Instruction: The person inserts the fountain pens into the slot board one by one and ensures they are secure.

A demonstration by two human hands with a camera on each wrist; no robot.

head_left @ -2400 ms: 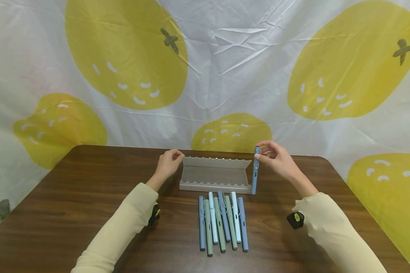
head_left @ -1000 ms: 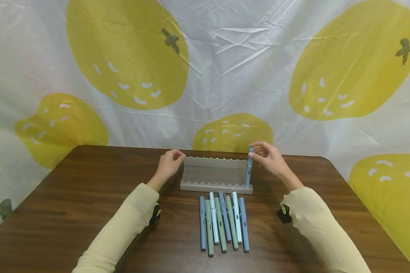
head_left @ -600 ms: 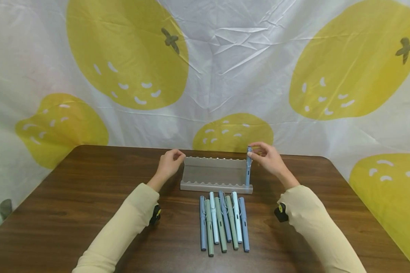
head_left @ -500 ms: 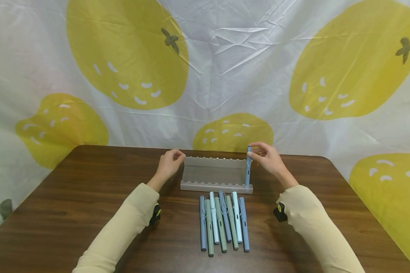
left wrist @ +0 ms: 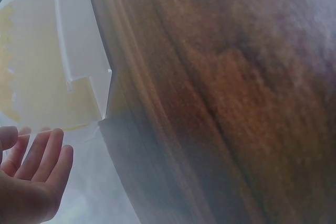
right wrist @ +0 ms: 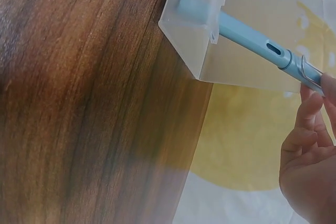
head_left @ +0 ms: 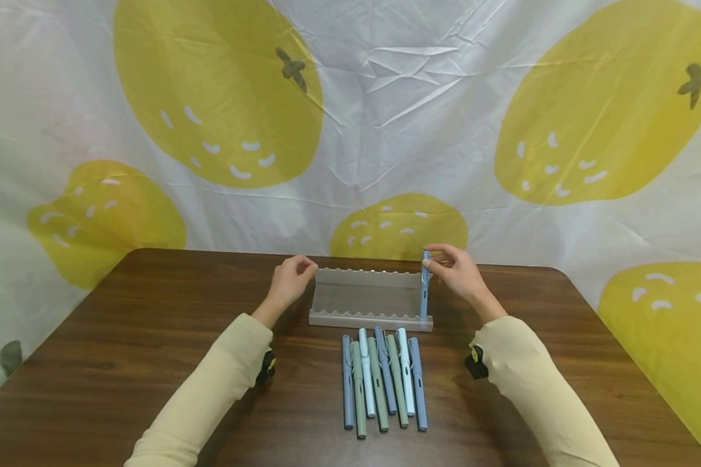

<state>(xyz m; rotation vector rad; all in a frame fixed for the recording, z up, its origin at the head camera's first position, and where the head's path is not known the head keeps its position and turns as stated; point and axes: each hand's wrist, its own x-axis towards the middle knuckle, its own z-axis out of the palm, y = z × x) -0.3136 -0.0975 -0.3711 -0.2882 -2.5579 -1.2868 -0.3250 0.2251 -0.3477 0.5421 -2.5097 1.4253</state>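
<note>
My right hand [head_left: 457,269] pinches the capped end of a blue pen [head_left: 424,292], its clip near the fingertips. The pen leans in the rightmost notch of a translucent scalloped pen rack [head_left: 368,322]; in the right wrist view the lower end of the pen [right wrist: 247,35] sits behind the rack's front lip [right wrist: 184,35]. At the rack's back left corner my left hand [head_left: 290,280] pinches the edge between thumb and fingers; in the left wrist view that hand [left wrist: 39,177] shows at the edge. Several blue, green and pale blue pens [head_left: 380,379] lie side by side in front of the rack.
The rack stands on a dark brown wooden table [head_left: 169,350], towards its far edge. Behind it hangs a white cloth [head_left: 397,143] with large yellow fruit prints. Black wrist cameras [head_left: 476,363] sit below both sleeves.
My right hand has brought the blue pen left, from beside the rack into its rightmost notch. Over the last half second both hands stay nearly still.
</note>
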